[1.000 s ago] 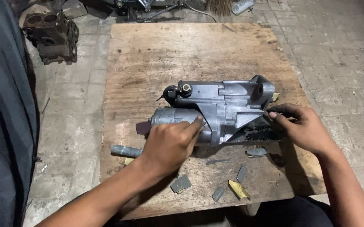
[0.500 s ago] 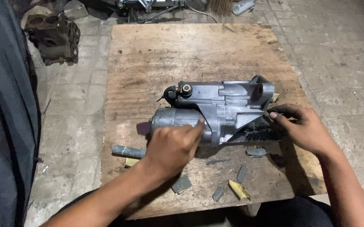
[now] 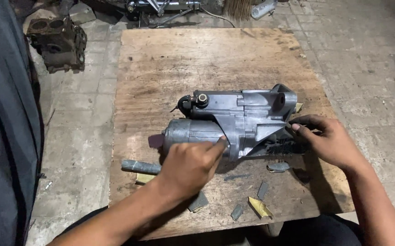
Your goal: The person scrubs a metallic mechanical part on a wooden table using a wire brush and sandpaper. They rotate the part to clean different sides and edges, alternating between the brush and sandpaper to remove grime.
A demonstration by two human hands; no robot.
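A grey metal starter motor (image 3: 247,120) lies on its side on a worn wooden board (image 3: 197,64). My left hand (image 3: 190,166) is curled against the near side of its round body, thumb and forefinger pressed on the casing. My right hand (image 3: 329,141) is at the motor's right-hand nose end, its fingers hooked on the housing edge just above a dark toothed gear (image 3: 286,148). A black terminal cap (image 3: 186,102) sits at the motor's upper left.
A short grey metal rod (image 3: 140,167) lies on the board left of my left hand. Several small metal pieces (image 3: 262,190) and a yellow scrap (image 3: 260,207) lie near the front edge. A rusty engine part (image 3: 56,38) stands on the paved floor at far left. Dark cloth (image 3: 1,136) fills the left edge.
My left hand has slid slightly toward me along the motor body. The motor and my right hand have hardly moved.
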